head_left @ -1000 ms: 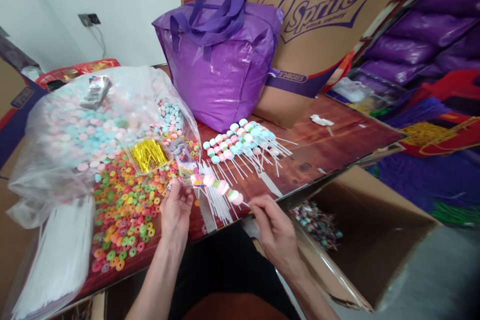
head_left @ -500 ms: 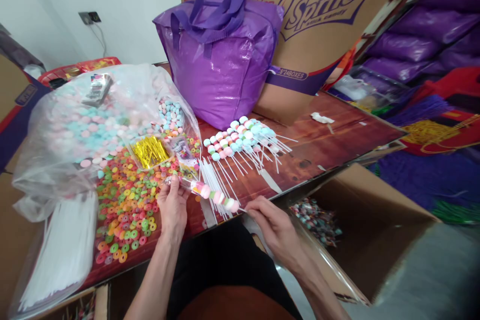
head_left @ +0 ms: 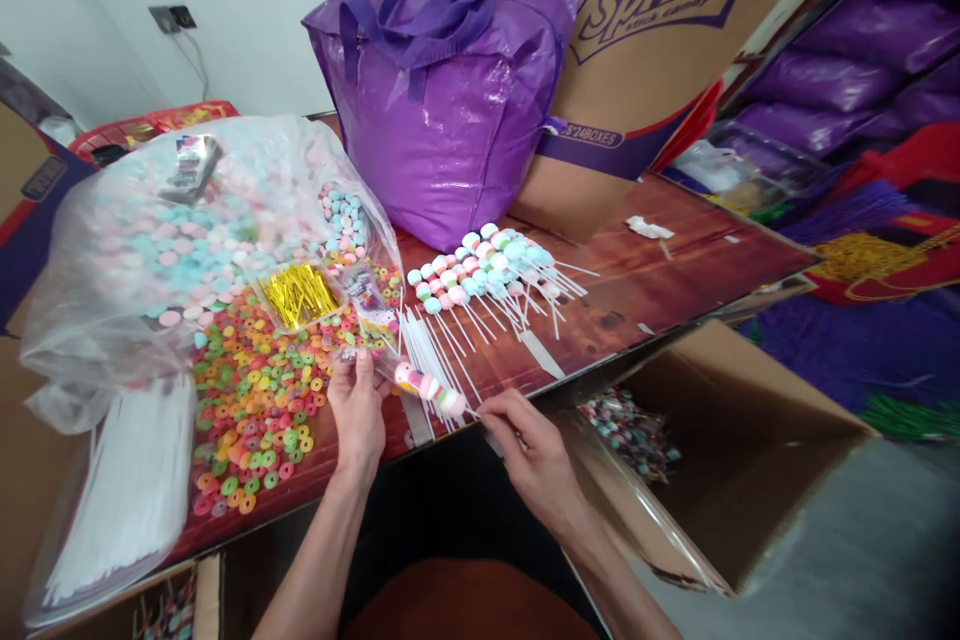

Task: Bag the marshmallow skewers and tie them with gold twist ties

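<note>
My left hand [head_left: 358, 407] pinches the mouth of a small clear wrapper [head_left: 375, 358] at the table's near edge. My right hand [head_left: 521, 440] grips the white stick end of a candy skewer [head_left: 429, 387], whose pastel pink, green and white pieces sit inside that wrapper between the two hands. Under them lies a fan of bare white sticks [head_left: 433, 360]. A row of finished pastel skewers [head_left: 484, 270] lies further back on the brown table [head_left: 660, 270].
Loose colourful ring candies [head_left: 255, 400] and gold twist ties [head_left: 300, 295] lie left of my hands beside a big clear bag of pastel candy [head_left: 165, 240]. A purple tote [head_left: 442, 100] stands behind. An open cardboard box [head_left: 720, 460] sits right, white sheets [head_left: 120, 500] left.
The skewer has slid further into the wrapper, so less of it shows between the hands. Both hands have drawn closer together near the table edge.
</note>
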Motion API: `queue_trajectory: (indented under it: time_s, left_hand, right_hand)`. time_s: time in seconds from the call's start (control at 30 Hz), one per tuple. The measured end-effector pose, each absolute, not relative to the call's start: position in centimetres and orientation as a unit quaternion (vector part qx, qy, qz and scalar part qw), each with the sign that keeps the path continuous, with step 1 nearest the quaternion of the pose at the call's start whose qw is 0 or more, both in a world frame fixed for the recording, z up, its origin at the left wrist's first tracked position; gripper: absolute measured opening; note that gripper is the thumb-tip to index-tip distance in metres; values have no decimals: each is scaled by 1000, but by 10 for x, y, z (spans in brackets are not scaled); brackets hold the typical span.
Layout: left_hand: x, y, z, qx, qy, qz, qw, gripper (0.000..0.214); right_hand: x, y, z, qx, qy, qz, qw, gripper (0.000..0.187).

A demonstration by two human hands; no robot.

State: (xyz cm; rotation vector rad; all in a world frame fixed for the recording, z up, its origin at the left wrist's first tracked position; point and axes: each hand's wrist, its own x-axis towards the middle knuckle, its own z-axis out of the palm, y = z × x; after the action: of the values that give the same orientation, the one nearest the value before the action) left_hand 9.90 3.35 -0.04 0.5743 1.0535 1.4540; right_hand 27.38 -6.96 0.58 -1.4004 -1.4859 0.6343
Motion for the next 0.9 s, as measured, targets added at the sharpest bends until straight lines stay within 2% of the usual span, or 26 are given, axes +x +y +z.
queue_trajectory:
  time_s: [0.13, 0.37, 0.6, 0.73, 0.8, 0.9]
  left_hand:
    - [107, 26, 5, 233, 439, 624, 603, 41]
    - [109, 18, 6, 229, 421, 604, 637, 37]
    - [110, 19, -4, 204, 385, 592, 678, 30]
    - [110, 17, -5, 212, 412, 545, 699, 38]
    - [108, 17, -4, 218, 419, 526, 707, 40]
    - [104, 19, -1, 221, 425, 509, 715, 41]
  right_hand:
    - [260, -69, -7, -599, -592, 245, 480, 14]
    - [251, -75, -10, -611, -589, 261, 459, 20]
    - [239, -78, -8, -570, -387, 550, 472, 33]
    - [237, -72, -10, -541, -335, 606, 477, 42]
    - [236, -70, -9, -544, -358, 596, 470, 39]
    - [239, -70, -7, -579, -473, 469, 470, 28]
